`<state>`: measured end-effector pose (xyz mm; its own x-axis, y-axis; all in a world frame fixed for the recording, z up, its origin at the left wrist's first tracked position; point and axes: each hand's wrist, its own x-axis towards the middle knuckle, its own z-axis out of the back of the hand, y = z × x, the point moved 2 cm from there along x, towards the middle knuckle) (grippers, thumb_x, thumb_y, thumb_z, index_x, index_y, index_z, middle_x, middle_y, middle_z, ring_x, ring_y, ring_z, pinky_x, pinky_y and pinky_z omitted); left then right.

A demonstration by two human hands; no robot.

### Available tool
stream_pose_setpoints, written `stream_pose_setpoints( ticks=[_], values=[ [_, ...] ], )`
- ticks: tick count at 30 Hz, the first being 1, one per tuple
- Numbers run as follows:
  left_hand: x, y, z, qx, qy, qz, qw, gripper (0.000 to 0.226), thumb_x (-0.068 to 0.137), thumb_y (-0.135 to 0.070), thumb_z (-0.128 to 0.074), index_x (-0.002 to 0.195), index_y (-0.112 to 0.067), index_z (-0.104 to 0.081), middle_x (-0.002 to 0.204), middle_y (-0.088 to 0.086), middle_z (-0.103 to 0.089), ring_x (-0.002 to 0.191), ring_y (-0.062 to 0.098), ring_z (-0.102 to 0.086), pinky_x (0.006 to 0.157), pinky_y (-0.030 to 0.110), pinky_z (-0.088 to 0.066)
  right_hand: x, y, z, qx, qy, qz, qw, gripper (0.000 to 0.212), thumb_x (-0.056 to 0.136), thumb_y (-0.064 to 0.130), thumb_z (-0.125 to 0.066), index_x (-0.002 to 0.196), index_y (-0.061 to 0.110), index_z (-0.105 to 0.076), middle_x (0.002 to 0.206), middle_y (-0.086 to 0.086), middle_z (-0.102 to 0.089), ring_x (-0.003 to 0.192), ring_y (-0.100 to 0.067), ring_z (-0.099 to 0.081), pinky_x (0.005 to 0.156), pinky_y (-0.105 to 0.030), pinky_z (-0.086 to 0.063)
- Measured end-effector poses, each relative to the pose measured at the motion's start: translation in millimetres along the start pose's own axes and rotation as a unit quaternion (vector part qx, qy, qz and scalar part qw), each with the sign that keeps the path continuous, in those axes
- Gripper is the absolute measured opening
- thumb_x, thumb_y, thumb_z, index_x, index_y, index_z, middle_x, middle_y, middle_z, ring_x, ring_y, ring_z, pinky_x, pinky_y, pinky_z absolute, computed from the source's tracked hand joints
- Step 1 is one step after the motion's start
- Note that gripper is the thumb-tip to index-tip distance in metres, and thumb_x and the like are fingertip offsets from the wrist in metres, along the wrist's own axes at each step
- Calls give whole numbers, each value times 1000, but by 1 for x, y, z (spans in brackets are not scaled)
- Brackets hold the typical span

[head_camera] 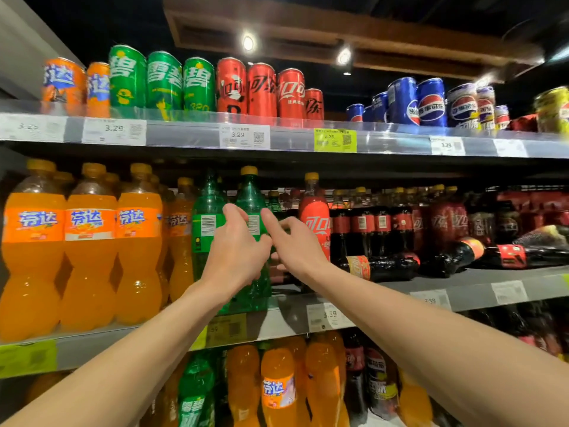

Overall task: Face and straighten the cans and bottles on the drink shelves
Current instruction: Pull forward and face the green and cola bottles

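The left hand (235,246) wraps its fingers around the middle of a green plastic bottle with a yellow cap (251,198), which stands upright near the front edge of the middle grey shelf (286,318), its barcode label facing out. The right hand (292,243) is just right of it, fingers loosely curled, touching the same bottle's side; whether it grips, I cannot tell. Orange soda bottles (89,241) stand to the left. Dark cola bottles (381,266) lie toppled on the right.
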<state>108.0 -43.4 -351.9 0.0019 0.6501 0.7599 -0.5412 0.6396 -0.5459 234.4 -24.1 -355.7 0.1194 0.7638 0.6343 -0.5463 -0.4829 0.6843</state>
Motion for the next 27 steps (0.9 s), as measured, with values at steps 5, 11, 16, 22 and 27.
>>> stream_pose_setpoints(
  ticks=[5,11,16,22,27],
  values=[
    [1,-27,-34,-15,42,-19,999,29,92,-30,-62,110,-19,-42,66,2,-67,51,13,-60,53,29,-51,-7,-16,46,-38,-46,-1,998,51,106,48,-36,78,12,-60,79,-5,-67,76,-25,-65,71,-43,-53],
    [-5,-53,-93,-56,105,-25,993,24,90,-24,-63,107,-20,-47,78,2,-68,64,15,-65,57,29,-51,-5,-63,96,-82,-38,-69,994,21,100,29,-52,99,14,-67,88,-5,-70,64,-15,-62,58,-31,-54],
    [-4,-65,-148,-102,128,-37,986,17,94,-27,-60,107,-24,-49,74,2,-67,59,11,-63,54,26,-48,12,-114,136,-272,55,-71,958,25,90,28,-67,111,18,-60,110,-5,-65,104,-25,-61,87,-37,-52],
    [12,-68,-217,-112,142,-31,983,8,99,-27,-51,98,-20,-55,61,2,-61,36,8,-51,38,20,-41,59,-173,142,-401,123,-86,904,66,83,28,-73,142,26,-43,130,-7,-51,125,-38,-43,98,-46,-43],
    [21,-75,-244,-79,143,-23,986,11,101,-30,-49,102,-22,-57,63,1,-60,36,3,-51,40,14,-40,53,-175,141,-448,205,-15,870,64,95,27,-61,151,25,-31,147,-5,-48,138,-32,-39,119,-58,-15]
  ],
)
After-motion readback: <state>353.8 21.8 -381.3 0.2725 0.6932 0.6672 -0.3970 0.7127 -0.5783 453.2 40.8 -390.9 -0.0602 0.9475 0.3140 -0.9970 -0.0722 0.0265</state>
